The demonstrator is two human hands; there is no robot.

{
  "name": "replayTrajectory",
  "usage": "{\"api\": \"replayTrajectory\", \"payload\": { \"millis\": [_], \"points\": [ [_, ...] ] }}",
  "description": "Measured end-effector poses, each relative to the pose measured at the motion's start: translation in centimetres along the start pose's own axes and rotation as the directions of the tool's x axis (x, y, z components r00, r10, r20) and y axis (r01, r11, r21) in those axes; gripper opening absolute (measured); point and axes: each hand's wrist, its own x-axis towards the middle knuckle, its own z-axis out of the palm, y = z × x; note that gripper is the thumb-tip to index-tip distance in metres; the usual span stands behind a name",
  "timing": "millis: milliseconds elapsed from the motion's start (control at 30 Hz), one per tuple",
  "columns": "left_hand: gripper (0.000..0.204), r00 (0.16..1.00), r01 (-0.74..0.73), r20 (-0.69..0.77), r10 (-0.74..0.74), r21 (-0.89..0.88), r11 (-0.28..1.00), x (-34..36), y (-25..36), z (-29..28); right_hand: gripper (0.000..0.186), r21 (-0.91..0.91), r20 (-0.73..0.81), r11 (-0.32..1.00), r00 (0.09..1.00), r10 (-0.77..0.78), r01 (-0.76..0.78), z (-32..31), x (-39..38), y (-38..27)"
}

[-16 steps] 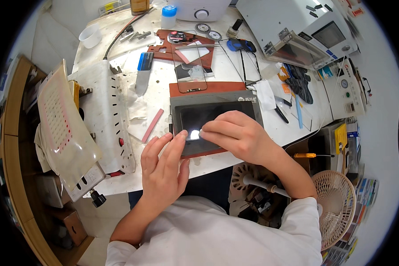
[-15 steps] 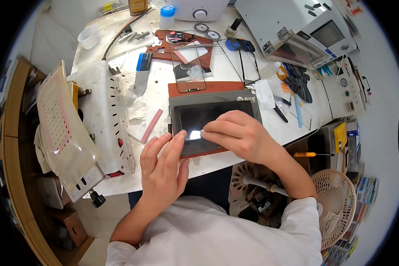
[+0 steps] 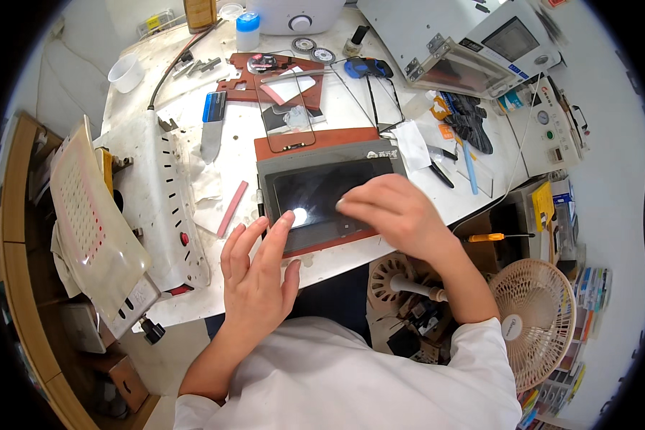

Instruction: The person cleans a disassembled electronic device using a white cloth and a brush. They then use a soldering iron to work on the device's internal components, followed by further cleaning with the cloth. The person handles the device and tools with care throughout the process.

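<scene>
A dark phone screen lies on a grey mat backed by a reddish-brown board. My left hand is open, fingers apart, with a fingertip at the screen's lower left, beside a bright reflection. My right hand has its fingertips pinched together over the screen, right of that reflection; whether they hold something small, I cannot make out. A pink strip lies left of the mat. A clear phone-shaped frame lies just beyond it.
Left stands a white metal machine with a hinged perforated panel. Behind are a knife-like blade, a red jig and a cup. Right are hand tools, a boxy machine and, below, a fan.
My right hand's fingertips have moved rightward across the screen, away from the left hand. My left hand's fingers are a little more spread. The whole view has shifted slightly.
</scene>
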Motion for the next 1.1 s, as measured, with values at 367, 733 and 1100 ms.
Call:
{"api": "replayTrajectory", "payload": {
  "millis": [367,733,1100],
  "points": [
    [0.064,0.995,-0.046,0.094,0.036,0.108,0.993,0.1,0.3,0.0,0.031,-0.016,-0.027,0.997,0.996,-0.08,0.08,3.5,4.9,0.0],
    [0.064,0.995,-0.03,0.098,0.02,0.107,0.994,0.0,0.4,0.1,0.031,-0.001,-0.082,1.0,0.996,0.031,-0.031,0.6,1.0,-1.0],
    [0.068,0.994,-0.027,0.109,0.015,0.116,0.993,0.0,0.4,0.1,0.03,-0.117,-0.198,0.973,0.965,0.171,-0.197,-1.8,-1.7,1.6]
  ]
}}
